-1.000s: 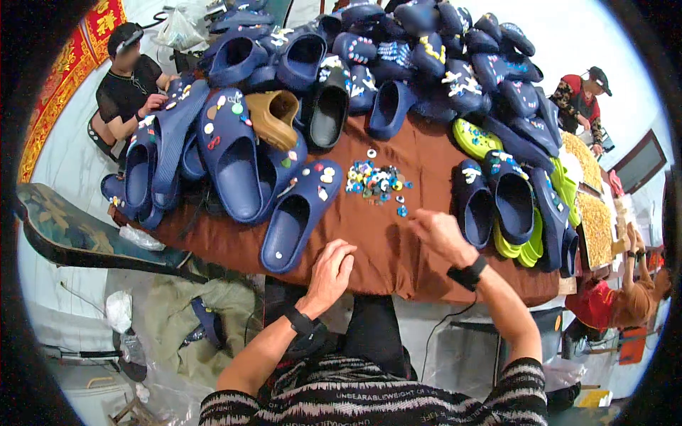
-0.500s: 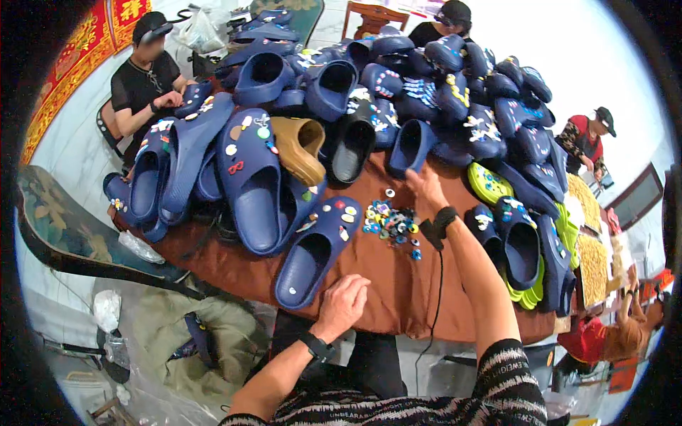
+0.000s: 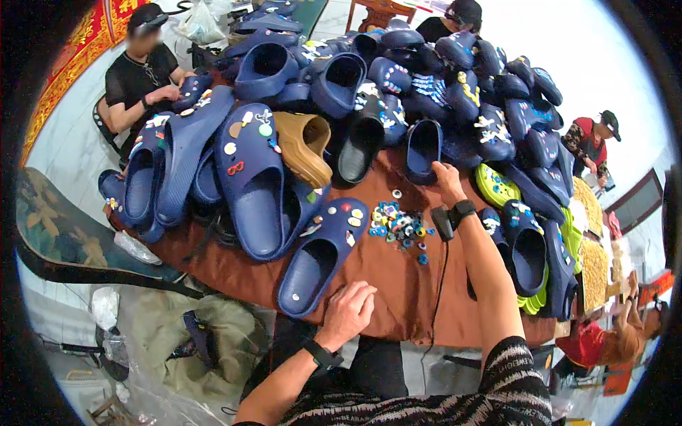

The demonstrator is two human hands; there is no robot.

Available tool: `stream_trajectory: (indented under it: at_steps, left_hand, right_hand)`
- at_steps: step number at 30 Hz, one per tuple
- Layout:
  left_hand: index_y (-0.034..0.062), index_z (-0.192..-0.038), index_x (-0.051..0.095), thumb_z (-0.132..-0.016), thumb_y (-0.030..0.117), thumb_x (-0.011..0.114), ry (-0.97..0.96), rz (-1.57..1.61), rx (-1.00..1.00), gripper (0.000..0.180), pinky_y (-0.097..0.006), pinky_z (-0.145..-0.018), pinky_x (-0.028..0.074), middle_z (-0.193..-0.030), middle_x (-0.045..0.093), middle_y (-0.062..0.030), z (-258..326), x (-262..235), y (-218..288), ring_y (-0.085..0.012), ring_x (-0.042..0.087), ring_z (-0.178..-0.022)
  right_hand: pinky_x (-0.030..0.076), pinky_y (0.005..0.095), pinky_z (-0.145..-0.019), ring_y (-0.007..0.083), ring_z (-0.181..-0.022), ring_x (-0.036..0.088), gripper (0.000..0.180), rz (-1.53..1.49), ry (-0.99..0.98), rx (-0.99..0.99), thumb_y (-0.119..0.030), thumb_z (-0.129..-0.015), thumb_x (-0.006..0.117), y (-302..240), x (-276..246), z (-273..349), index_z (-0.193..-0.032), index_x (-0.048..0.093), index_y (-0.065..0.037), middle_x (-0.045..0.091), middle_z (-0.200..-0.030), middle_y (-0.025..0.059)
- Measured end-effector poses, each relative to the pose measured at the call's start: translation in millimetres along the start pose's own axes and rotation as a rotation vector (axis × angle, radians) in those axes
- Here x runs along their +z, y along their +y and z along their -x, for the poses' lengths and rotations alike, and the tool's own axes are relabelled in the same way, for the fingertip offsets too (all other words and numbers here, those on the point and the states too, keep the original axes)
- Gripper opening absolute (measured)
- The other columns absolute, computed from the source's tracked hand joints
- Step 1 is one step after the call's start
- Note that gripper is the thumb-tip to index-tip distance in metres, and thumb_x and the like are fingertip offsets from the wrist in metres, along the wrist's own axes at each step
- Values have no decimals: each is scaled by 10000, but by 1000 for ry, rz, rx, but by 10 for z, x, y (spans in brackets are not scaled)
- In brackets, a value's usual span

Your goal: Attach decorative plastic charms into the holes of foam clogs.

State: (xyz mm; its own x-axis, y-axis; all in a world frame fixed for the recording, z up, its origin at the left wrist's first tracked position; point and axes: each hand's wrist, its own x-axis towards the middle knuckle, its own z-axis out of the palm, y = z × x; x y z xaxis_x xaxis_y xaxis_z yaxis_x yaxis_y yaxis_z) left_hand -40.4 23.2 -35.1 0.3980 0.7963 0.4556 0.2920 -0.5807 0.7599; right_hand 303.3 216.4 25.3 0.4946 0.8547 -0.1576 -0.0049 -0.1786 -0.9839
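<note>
My right hand [image 3: 447, 182] reaches across the brown-covered table and has its fingers closed on the heel edge of a dark blue clog [image 3: 423, 145]. The clog's opening faces me, at the near side of the heap. Nearer to me, my left hand [image 3: 348, 312] rests at the table's front edge, its fingers loosely bent and nothing visible in them. Just beyond it lies a blue clog [image 3: 312, 273] decorated with small colourful charms. Between this clog and my right forearm is a small pile of charms [image 3: 399, 226], many blue and white.
A tall heap of blue clogs [image 3: 408, 67] covers the table's far side. A brown clog [image 3: 302, 145] and a black clog [image 3: 360, 145] stand among them, lime-green clogs [image 3: 496, 183] at right. A dark device [image 3: 442, 221] with a cable hangs at my right wrist. Other people sit around.
My right hand has come to the blue clog and taken hold of its heel edge; the clog has turned slightly. My left hand stays near the table's front edge. The whole view has shifted a little.
</note>
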Motion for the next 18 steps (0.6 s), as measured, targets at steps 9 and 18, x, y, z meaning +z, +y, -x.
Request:
stream_trajectory:
  at_steps: [9,18]
  left_hand:
    - [4,-993,683,-904,61,620,-47,-9,39,123,-432,-828,548,-1023,679,-173,-47,67,28,-362,669,-937]
    - [0,-1557,223,-946,256,663,-144,531,-259,795,-464,-1125,376,-1526,355,-247,-22,125,301,-371,410,-1387]
  right_hand:
    - [473,342,-1008,190,-1168,570,647,-62,-74,-239,-82,-877,637,618,-521,1981,-1471,394,9,569,-1333,113]
    - [425,354,-1074,195,-1236,541,677,-139,-94,-59,-95,-885,712,735,-191,3349,-1473,394,13,571,-1346,111]
